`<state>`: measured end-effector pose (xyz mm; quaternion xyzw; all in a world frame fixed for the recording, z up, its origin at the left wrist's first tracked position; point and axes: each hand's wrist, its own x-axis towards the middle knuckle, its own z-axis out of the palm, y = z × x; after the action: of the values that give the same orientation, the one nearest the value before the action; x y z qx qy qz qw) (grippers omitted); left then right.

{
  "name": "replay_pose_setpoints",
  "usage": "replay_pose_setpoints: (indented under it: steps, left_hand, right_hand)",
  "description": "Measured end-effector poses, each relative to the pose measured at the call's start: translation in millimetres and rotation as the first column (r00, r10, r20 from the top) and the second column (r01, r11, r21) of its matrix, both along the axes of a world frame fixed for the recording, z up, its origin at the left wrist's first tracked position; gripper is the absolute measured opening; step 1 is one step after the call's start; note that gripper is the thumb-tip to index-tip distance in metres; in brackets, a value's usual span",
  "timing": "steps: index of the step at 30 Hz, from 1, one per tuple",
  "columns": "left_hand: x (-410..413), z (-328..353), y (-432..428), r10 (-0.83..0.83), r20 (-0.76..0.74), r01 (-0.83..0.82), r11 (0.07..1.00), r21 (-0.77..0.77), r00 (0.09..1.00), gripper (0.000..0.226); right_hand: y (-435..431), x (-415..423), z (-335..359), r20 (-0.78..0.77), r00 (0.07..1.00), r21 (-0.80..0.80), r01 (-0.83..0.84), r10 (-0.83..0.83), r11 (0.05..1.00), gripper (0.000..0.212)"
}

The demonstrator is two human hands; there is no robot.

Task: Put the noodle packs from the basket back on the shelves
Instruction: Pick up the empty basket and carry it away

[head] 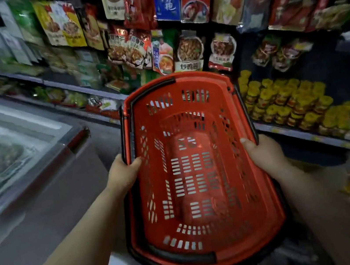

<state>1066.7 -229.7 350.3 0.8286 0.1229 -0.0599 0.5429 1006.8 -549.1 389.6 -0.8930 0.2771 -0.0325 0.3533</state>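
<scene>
Apparently the unloading is finished, or close to it. At the far left a glass-topped chest freezer (10, 148) runs along the aisle, too blurred to make out what it holds. Next comes the left hand (123, 173), gripping the left rim of a red plastic basket (201, 75). Its fingers (136, 162) are closed over the edge, the thumb lying inside and the rest hidden underneath.

The basket is held out in front of the person, between the two forearms, tipped so that its slotted floor shows. No noodle packs lie in it, and nothing else does either. A darker rim (145, 262) shows under its near edge; whether that is a second basket or a stand I cannot tell.

The right hand (265, 152) grips the opposite rim the same way, thumb on top. Behind and to the right stand the shelves (296, 130), with hanging pouches (191, 53) above and yellow-lidded jars (291, 101) stacked low at the right.

Judging by the bare basket floor, the packs are already back. Which of the shelved goods are the returned noodles cannot be told. What is left, if anything, is putting the basket away.
</scene>
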Motion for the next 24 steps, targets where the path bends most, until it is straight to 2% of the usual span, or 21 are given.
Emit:
replay_pose_setpoints:
  steps: [8,11,19,24]
  left_hand:
    - [141,-24,33,0.308,-0.075,-0.310,0.950,-0.018,0.948,0.032]
    - [217,-38,48,0.386,-0.082,-0.388,0.921,-0.023,0.919,0.030]
    - [418,1,97,0.393,-0.050,-0.395,0.918,-0.040,0.918,0.031]
    - [510,-6,152,0.454,-0.103,-0.462,0.884,-0.071,0.885,0.037]
  right_hand:
    - [32,244,-27,-0.075,0.947,-0.015,-0.315,0.313,0.949,0.046]
    - [54,342,-34,-0.092,0.928,-0.057,-0.366,0.360,0.929,0.050]
    - [99,555,-17,-0.058,0.936,-0.047,-0.349,0.347,0.936,0.059]
    - [160,669,-27,-0.032,0.891,-0.050,-0.454,0.453,0.890,0.052]
